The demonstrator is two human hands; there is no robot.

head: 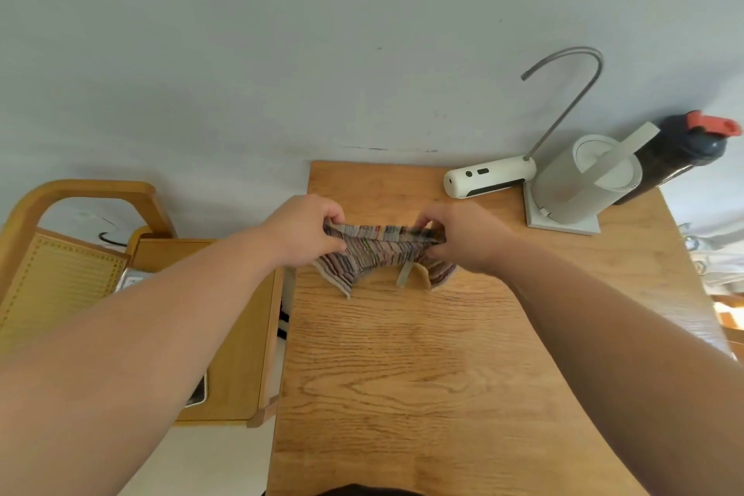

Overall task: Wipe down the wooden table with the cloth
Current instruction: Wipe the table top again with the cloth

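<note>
Head view shows both hands pinching one multicoloured striped woven cloth by its top edge, the left hand gripping the corner at 9 o'clock and the right hand the corner at 3 o'clock, each grip clenched on the fabric. Stretched between them, the cloth hangs above the far half of the light oak wooden desk, its lower corners and a pale loop tag drooping to touch or nearly touch the wood; which, I cannot tell.

Risk sits at 1 to 2 o'clock. A white handheld device with a curved grey metal spout lies near the right hand, and just beyond it stands a pale grey cylindrical kettle on a square base, with a dark bottle with a red cap behind. A wide rightward sweep could likely knock these or snag the hanging tag on the spout.

Open wood runs from the cloth toward 6 o'clock, seemingly the safest stroke. At 9 o'clock the desk edge drops to a gap beside a lower yellow wooden side cabinet; at 12 o'clock it meets the wall.
</note>
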